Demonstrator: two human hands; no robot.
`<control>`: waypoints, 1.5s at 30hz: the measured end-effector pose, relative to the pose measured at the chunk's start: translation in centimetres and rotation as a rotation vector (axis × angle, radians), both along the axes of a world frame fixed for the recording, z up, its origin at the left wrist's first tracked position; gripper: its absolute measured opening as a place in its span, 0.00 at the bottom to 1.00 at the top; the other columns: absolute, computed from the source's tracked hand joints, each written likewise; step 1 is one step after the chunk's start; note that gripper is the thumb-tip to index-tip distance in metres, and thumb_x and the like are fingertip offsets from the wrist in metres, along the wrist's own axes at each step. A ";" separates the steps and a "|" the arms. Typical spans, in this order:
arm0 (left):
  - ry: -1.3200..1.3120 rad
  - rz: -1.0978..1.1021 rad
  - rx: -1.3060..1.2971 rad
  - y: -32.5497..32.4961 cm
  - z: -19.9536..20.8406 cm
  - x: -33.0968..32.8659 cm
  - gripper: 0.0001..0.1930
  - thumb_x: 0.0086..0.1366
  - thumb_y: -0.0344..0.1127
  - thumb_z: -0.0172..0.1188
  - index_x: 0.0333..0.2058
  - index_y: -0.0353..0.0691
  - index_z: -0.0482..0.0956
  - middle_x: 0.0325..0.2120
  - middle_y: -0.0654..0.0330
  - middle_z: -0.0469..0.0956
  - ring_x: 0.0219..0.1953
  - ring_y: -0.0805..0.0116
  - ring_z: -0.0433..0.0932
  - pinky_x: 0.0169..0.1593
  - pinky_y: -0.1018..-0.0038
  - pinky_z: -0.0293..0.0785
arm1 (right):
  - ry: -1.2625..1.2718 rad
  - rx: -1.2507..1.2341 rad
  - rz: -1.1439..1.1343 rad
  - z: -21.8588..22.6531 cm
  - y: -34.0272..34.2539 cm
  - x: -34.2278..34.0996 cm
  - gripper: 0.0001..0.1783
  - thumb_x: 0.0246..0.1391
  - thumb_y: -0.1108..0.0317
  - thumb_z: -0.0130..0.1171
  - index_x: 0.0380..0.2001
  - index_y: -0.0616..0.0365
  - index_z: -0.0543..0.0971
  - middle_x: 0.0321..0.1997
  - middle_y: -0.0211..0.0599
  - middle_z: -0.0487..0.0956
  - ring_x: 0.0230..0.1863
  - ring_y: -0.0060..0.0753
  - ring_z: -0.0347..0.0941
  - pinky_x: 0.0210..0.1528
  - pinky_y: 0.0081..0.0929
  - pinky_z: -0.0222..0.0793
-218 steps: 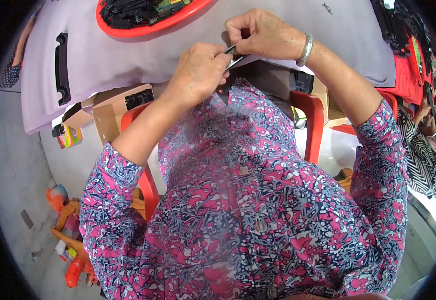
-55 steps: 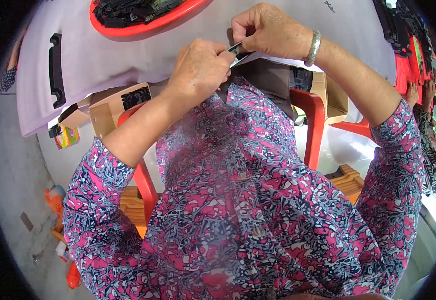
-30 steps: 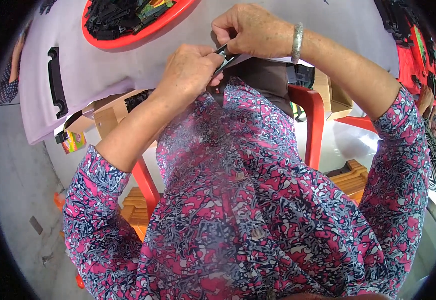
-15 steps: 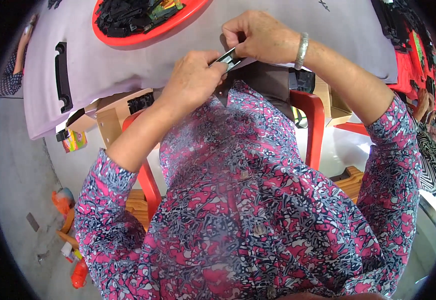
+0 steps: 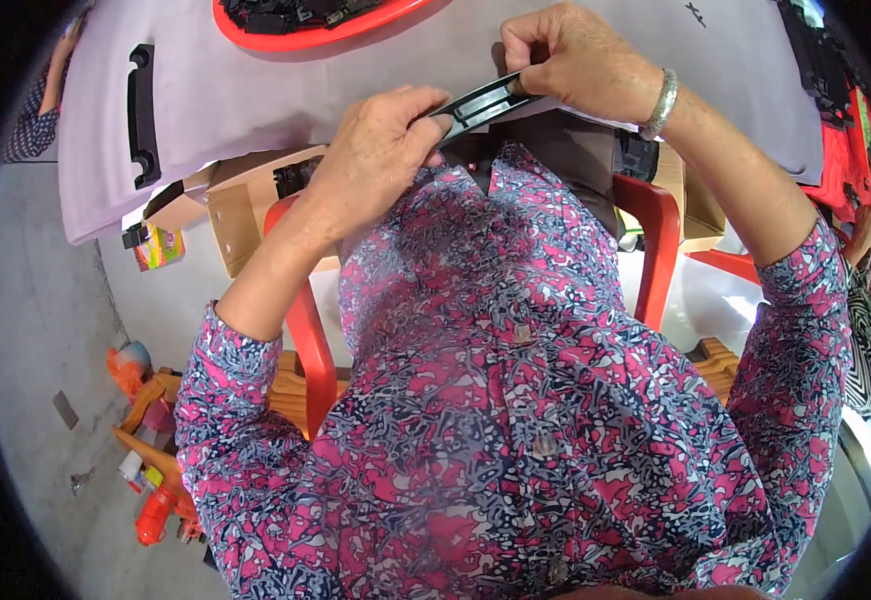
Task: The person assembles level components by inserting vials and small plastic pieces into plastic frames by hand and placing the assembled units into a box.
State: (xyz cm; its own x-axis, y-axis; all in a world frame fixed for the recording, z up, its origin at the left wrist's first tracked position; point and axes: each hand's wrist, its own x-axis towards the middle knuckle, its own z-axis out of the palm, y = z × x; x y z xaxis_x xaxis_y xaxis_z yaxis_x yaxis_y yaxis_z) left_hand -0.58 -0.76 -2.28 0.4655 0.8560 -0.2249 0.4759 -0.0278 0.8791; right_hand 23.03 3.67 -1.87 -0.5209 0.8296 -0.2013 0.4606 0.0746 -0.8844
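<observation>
A long, narrow black plastic part (image 5: 481, 101) is held between both hands just above the near edge of the pale lilac table (image 5: 246, 100). My left hand (image 5: 376, 155) pinches its left end with thumb and fingers. My right hand (image 5: 576, 60), with a silver bracelet on the wrist, grips its right end. Much of the part is hidden by the fingers. A similar black plastic part (image 5: 140, 112) lies flat on the table at the left.
A red tray (image 5: 306, 38) of dark parts sits at the table's far edge. Open cardboard boxes (image 5: 241, 205) stand under the table beside a red plastic chair (image 5: 301, 330). More red trays (image 5: 846, 150) and another person (image 5: 870, 330) are at right.
The hands stay on the black part; it has shifted slightly right and now shows longer between the hands. The view moved a little.
</observation>
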 end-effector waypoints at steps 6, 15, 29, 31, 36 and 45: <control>0.082 0.039 -0.140 0.6 0.2 0.4 0.16 0.65 0.39 0.51 0.41 0.34 0.81 0.15 0.58 0.74 0.21 0.72 0.75 0.29 0.71 0.70 | -0.010 0.006 -0.039 0.5 -0.4 -0.3 0.07 0.43 0.81 0.58 0.18 0.60 0.72 0.16 0.24 0.70 0.22 0.15 0.64 0.25 0.21 0.62; 0.157 0.047 -0.275 1.1 0.8 0.5 0.15 0.65 0.35 0.55 0.45 0.30 0.80 0.24 0.68 0.75 0.25 0.82 0.72 0.31 0.84 0.69 | -0.030 0.007 -0.034 0.6 -0.3 -0.2 0.07 0.44 0.81 0.57 0.18 0.60 0.72 0.15 0.24 0.70 0.21 0.15 0.63 0.24 0.21 0.62; -0.048 0.188 -0.457 0.7 -0.2 1.1 0.12 0.63 0.30 0.58 0.43 0.29 0.81 0.25 0.67 0.76 0.25 0.82 0.71 0.31 0.85 0.70 | -0.050 0.026 -0.059 -1.1 -0.3 -0.2 0.07 0.41 0.78 0.58 0.15 0.58 0.73 0.15 0.26 0.72 0.21 0.17 0.66 0.26 0.23 0.64; -0.064 0.201 -0.474 0.6 -0.3 1.2 0.12 0.63 0.30 0.58 0.42 0.29 0.81 0.25 0.68 0.75 0.25 0.83 0.71 0.30 0.85 0.69 | -0.053 0.028 -0.047 -1.0 -0.2 -0.3 0.07 0.41 0.78 0.58 0.15 0.58 0.73 0.15 0.27 0.73 0.21 0.17 0.66 0.26 0.23 0.64; -0.040 0.183 -0.456 0.4 -0.1 1.4 0.12 0.63 0.29 0.58 0.43 0.30 0.81 0.24 0.68 0.75 0.24 0.83 0.71 0.28 0.86 0.68 | -0.073 0.050 -0.020 -1.1 -0.3 0.0 0.06 0.40 0.78 0.58 0.15 0.58 0.73 0.15 0.28 0.73 0.21 0.19 0.66 0.26 0.23 0.64; -0.084 0.257 -0.442 -0.3 -0.6 1.9 0.10 0.63 0.30 0.58 0.40 0.32 0.82 0.23 0.69 0.75 0.22 0.84 0.69 0.27 0.85 0.64 | -0.096 0.080 -0.005 -1.0 -0.1 0.1 0.06 0.40 0.78 0.58 0.16 0.58 0.72 0.15 0.27 0.72 0.21 0.19 0.65 0.26 0.23 0.63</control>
State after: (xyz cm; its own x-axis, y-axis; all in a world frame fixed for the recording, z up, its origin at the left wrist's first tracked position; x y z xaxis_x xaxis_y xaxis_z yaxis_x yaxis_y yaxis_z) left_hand 1.31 -1.04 -2.89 0.2846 0.7771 -0.5614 0.3456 0.4631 0.8162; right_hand 23.11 3.53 -2.89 -0.4985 0.8474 -0.1827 0.5434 0.1412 -0.8276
